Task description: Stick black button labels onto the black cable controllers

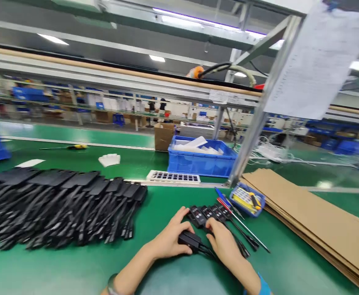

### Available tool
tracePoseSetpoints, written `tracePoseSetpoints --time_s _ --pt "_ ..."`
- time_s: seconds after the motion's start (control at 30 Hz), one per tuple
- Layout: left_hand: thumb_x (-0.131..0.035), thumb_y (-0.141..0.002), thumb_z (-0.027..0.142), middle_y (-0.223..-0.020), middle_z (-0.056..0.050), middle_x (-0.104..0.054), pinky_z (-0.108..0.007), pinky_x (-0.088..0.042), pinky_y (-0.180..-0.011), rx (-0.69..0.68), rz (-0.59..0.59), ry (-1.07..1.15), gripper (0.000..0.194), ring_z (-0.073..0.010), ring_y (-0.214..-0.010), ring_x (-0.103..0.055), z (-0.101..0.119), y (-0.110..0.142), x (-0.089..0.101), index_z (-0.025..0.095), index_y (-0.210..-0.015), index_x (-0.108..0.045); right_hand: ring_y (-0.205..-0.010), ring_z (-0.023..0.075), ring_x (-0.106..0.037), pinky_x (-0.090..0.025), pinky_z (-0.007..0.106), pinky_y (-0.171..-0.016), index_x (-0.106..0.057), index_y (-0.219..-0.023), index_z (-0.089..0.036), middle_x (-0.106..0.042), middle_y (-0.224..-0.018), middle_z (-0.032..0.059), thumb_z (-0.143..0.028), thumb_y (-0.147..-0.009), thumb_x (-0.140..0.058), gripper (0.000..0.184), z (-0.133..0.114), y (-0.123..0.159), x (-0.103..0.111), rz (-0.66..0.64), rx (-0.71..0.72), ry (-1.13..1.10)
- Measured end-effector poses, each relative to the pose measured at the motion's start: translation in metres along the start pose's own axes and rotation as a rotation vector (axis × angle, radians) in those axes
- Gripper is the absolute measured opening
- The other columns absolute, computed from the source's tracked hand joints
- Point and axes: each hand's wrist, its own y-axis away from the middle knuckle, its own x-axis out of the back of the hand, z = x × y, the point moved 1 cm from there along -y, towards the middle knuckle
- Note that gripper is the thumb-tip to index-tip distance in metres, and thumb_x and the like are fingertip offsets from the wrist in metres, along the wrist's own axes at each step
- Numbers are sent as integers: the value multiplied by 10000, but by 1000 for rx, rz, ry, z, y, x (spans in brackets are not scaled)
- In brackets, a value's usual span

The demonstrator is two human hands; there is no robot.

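Observation:
My left hand [170,239] rests on the green table, its fingers curled over a small black adapter [189,240] with a cable trailing toward me. My right hand [224,242] lies just right of that adapter, fingers bent down on a row of small black remote-like modules [208,214] with red marks. Both hands touch the parts at the table's front centre.
A long fanned row of black cabled parts [59,205] covers the left. A small blue tray with tools [247,199] and red and blue pens sit right of my hands. Cardboard sheets [314,221] lie at right. A blue crate [200,157] stands behind, beside a metal post [259,110].

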Motion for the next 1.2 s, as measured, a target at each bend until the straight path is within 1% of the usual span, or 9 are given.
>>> tracePoseSetpoints --time_s 0.2,0.33,0.43,0.67,0.8,0.87,0.97,1.07,1.2 --pt "-661 -726 359 -1531 -77 -148 -580 -221 -1078 -123 94 -170 231 -354 -1402 -73 -5 -8 -6 223 -903 -604 -846 178 -561 -415 270 -742 -574 -908 -230 -613 -911 27 -47 -831 -443 238 -5 7 5 -77 43 57" --pt "-669 -711 376 -1480 -130 -235 -553 -320 -1045 -126 180 -124 620 -345 -1363 -230 -10 -8 -9 238 -1255 -408 -846 156 -562 -404 255 -761 -590 -883 -244 -621 -930 3 -104 -857 -491 173 -7 14 10 -167 134 6" --pt "-665 -729 442 -1502 -149 -176 -543 -269 -1075 -125 76 -132 864 -349 -1365 -222 -6 -3 -9 244 -1417 -182 -810 119 -587 -423 200 -734 -583 -887 -245 -631 -885 -38 -141 -816 -583 126 -6 16 21 -170 141 -89" --pt "-661 -734 427 -1321 -125 -384 -424 -311 -1071 -77 -62 -79 756 -266 -1251 -387 12 1 -7 227 -1382 -326 -889 223 -600 -483 338 -764 -594 -1015 -158 -618 -973 93 -268 -840 -570 208 8 8 28 -80 -28 -230" --pt "-624 -689 207 -1509 -173 -72 -467 -165 -1132 -40 -138 -48 1014 -289 -1400 -100 11 5 -13 174 -1455 39 -1259 321 -385 -371 434 -1019 -314 -1402 -112 -402 -1381 185 -419 -688 -718 876 -18 20 3 -270 -22 -296" --pt "-558 -606 84 -1526 -140 151 -480 -81 -1143 -48 -191 -16 1114 -277 -1409 74 11 8 -17 176 -1422 196 -1272 363 -342 -320 503 -1041 -248 -1429 -53 -359 -1403 227 -333 -709 -696 894 -34 25 -8 -267 -79 -227" --pt "-510 -544 51 -1516 -65 231 -509 -39 -1134 -71 -217 164 1165 -271 -1404 104 10 10 -22 224 -1391 272 -1181 372 -417 -333 539 -1004 -297 -1416 -42 -448 -1315 231 -148 -709 -639 793 -47 26 -14 -202 -124 -174" --pt "-515 -625 132 -1534 6 175 -511 -44 -1132 -104 -61 495 1072 -262 -1412 37 7 8 -20 295 -1416 190 -1163 320 -445 -328 478 -1022 -361 -1402 -117 -507 -1251 170 -209 -728 -651 739 -38 26 -1 -200 -169 -471" --pt "-474 -823 353 -1556 -24 -28 -461 -161 -1137 -10 244 559 760 -251 -1412 -90 -3 1 -14 306 -1444 -39 -961 235 -578 -456 362 -869 -608 -1181 -176 -633 -1078 101 -518 -785 -596 524 -6 48 36 -132 -558 -1364"
